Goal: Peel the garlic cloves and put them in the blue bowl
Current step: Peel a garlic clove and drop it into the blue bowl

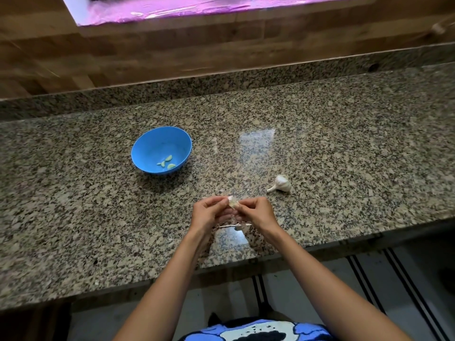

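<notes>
Nearest the camera, the left hand [209, 212] and right hand [256, 212] meet over the tabletop [344, 156], each grip pinching one garlic clove [232, 202] between curled fingertips. Loose skin [236, 226] lies beneath them. A garlic bulb [282, 183] rests to the right; the blue bowl [161, 150], well apart on the left, holds peeled cloves [167, 162].

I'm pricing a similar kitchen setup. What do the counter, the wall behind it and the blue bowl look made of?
Counter: polished speckled granite, or a look-alike, judging by the grainy brown-black pattern and glossy reflections. Wall: wood planks or wood-look panels, with visible grain and seams. Blue bowl: probably plastic, given its even colour and smooth matte surface.
</notes>
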Available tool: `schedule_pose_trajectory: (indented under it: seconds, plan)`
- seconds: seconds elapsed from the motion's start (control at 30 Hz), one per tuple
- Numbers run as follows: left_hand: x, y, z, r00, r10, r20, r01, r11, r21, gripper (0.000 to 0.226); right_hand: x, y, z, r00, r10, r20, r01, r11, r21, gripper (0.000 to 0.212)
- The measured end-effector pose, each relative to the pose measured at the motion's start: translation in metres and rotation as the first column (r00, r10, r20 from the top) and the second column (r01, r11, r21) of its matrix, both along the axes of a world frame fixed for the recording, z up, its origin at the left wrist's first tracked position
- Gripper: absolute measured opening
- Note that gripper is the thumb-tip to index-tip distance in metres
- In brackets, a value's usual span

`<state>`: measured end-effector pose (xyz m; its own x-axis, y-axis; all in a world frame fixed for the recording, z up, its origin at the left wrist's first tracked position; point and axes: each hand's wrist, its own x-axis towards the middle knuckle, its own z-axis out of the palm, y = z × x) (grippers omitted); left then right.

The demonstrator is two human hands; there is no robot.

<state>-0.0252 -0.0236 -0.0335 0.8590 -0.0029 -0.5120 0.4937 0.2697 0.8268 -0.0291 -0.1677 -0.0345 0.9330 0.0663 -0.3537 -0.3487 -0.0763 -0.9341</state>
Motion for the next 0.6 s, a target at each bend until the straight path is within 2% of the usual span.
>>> schedule_pose_trajectory:
  seconds: [0.2,0.3,0.43,0.53,0.6]
  plan:
    - [0.001,0.0,0.0,1.0,-0.018,-0.025,0.019,0.999,0.034,0.017,-0.001,-0.001,-0.002,0.997,0.005,-0.076,0.001,0.997,0.076,0.007]
    - [0.002,-0.001,-0.002,0.997,-0.06,0.052,0.053,0.989,0.137,0.017,0.0,-0.001,-0.004,0.999,0.019,-0.043,-0.018,1.0,0.01,0.007]
    - [0.0,-0.006,-0.001,0.942,-0.265,0.203,0.187,0.922,0.338,0.016,0.003,-0.003,-0.011,0.999,0.032,0.034,-0.026,0.987,-0.157,0.011]
    - [-0.002,-0.007,-0.003,0.902,-0.365,0.233,0.253,0.881,0.399,0.02,0.003,-0.004,-0.01,0.997,0.052,0.051,-0.04,0.976,-0.214,0.016]
    - [-0.003,-0.006,-0.005,0.915,-0.33,0.231,0.227,0.897,0.379,0.017,0.002,-0.005,-0.009,0.997,0.061,0.05,-0.049,0.979,-0.2,0.018]
